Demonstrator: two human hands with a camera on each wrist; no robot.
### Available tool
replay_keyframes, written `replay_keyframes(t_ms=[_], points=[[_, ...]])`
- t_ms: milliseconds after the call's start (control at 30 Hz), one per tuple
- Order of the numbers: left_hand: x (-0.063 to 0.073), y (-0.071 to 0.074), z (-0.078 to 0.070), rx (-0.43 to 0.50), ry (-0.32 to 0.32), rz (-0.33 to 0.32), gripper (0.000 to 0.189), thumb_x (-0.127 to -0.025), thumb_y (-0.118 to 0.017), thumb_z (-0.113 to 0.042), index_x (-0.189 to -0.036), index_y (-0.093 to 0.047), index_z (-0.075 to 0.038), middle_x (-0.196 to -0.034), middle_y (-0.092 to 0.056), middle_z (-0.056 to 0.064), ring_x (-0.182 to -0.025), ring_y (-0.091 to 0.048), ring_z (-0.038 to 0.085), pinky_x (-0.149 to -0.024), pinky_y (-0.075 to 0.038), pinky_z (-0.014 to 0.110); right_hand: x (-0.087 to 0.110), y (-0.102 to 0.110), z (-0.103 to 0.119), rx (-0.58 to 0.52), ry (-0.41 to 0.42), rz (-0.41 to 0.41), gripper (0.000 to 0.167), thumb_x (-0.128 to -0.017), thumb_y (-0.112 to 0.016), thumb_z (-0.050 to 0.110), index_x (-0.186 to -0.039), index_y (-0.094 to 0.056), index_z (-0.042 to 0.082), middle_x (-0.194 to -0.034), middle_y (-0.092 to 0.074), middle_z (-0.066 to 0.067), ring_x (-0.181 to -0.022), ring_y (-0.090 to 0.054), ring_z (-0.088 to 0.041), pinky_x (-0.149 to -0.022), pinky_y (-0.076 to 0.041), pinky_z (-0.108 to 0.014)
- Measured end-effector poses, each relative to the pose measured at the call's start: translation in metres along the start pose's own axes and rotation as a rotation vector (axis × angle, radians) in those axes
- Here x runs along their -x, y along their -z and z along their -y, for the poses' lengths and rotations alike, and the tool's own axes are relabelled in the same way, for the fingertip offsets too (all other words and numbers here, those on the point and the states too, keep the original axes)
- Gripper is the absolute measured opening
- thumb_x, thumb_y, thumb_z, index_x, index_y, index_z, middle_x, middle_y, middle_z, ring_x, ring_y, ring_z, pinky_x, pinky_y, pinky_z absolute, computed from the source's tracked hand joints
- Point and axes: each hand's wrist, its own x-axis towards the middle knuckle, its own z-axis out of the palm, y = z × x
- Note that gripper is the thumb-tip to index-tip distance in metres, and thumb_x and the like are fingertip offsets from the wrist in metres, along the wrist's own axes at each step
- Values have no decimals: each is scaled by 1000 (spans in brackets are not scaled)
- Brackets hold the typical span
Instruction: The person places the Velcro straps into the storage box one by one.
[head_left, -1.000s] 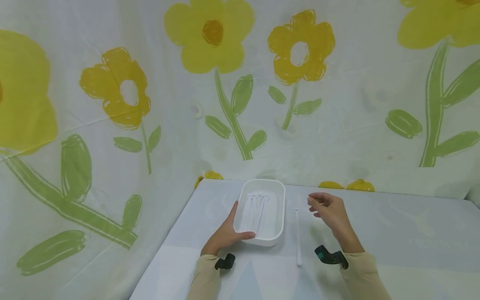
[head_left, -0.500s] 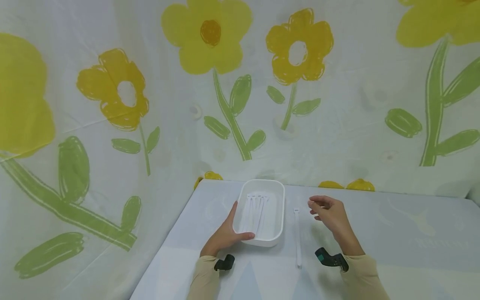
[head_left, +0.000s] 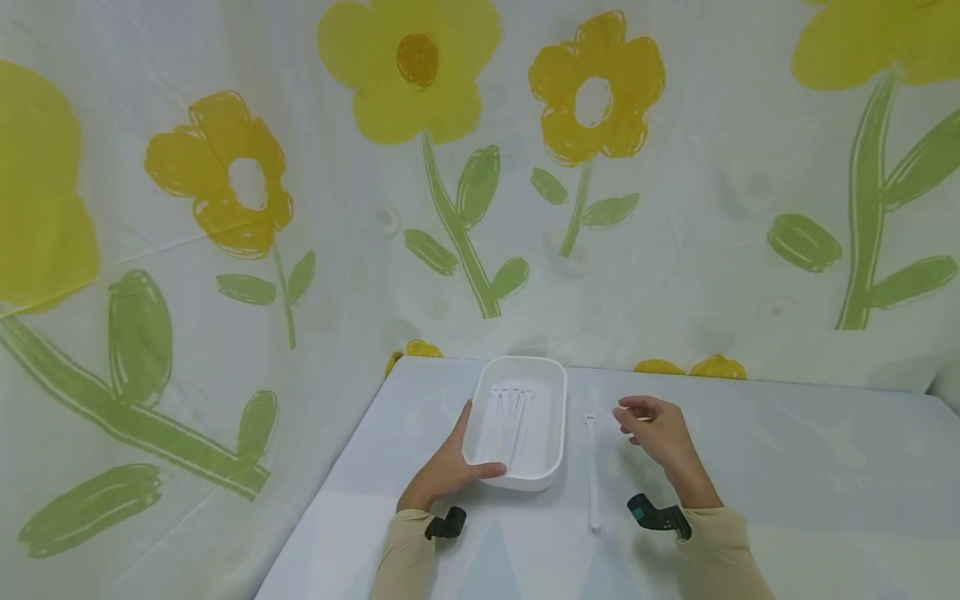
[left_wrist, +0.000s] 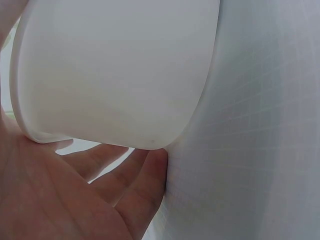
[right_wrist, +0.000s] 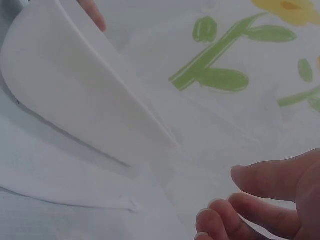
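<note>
My left hand [head_left: 450,467] holds a white plastic box [head_left: 551,400] at its near left corner. Its thumb lies over the near rim, the index finger runs up the left side, and in the left wrist view the other fingers [left_wrist: 142,185] touch the outer wall. Inside the box lie several thin white strips [head_left: 517,425] with small heads. To the right of the box, a similar white strip [head_left: 593,475] with a slotted head, like a cable tie, lies lengthwise on the table. My right hand [head_left: 660,433] hovers right of that strip, fingers loosely bent, thumb apart from them, holding nothing.
The pale table [head_left: 810,467] has a faint printed pattern and extends to the right. A flower-printed curtain [head_left: 697,250] hangs behind its back edge and along the left side. Dark wrist cameras [head_left: 656,512] are strapped over both sleeves.
The head view shifts slightly. My right hand sinks a little; the left hand, the box and the loose strip stay in place.
</note>
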Motion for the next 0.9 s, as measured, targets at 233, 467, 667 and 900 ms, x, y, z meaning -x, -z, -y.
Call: replay_keyframes(t_ms=[233, 467, 667, 900], points=[[1, 0, -1, 1, 4, 3, 134, -72, -92, -50, -168, -1, -27, -175, -16, 10, -148, -37, 34, -120, -31, 67, -2, -2, -8, 37, 3, 11, 45, -100, -66, 28, -133, -63, -2, -117, -70, -23, -93, -67, -22, -76, -58, -27], [0, -1, -2, 8, 6, 7, 133, -73, -92, -48, -168, 0, -29, -175, -17, 8, -148, -38, 33, -120, -31, 67, -4, 0, -11, 79, -29, 34, 47, -100, -66, 27, -135, -60, -4, -122, -67, -26, -91, -67, -25, -76, -59, -31], [0, 0, -3, 9, 2, 5, 132, -74, -92, -47, -168, -1, -29, -174, -18, 8, -148, -38, 33, -121, -30, 66, -4, 1, -13, 101, -40, 59, 48, -100, -67, 27, -136, -59, -4, -124, -67, -28, -90, -66, -26, -73, -56, -29], [0, -1, -2, 3, 14, 1, 132, -74, -92, -46, -168, -1, -29, -175, -18, 7, -148, -38, 33, -120, -30, 67, -4, 1, -13, 140, -51, 85, 50, -99, -68, 28, -137, -58, -4, -124, -66, -28, -88, -65, -24, -74, -55, -32]])
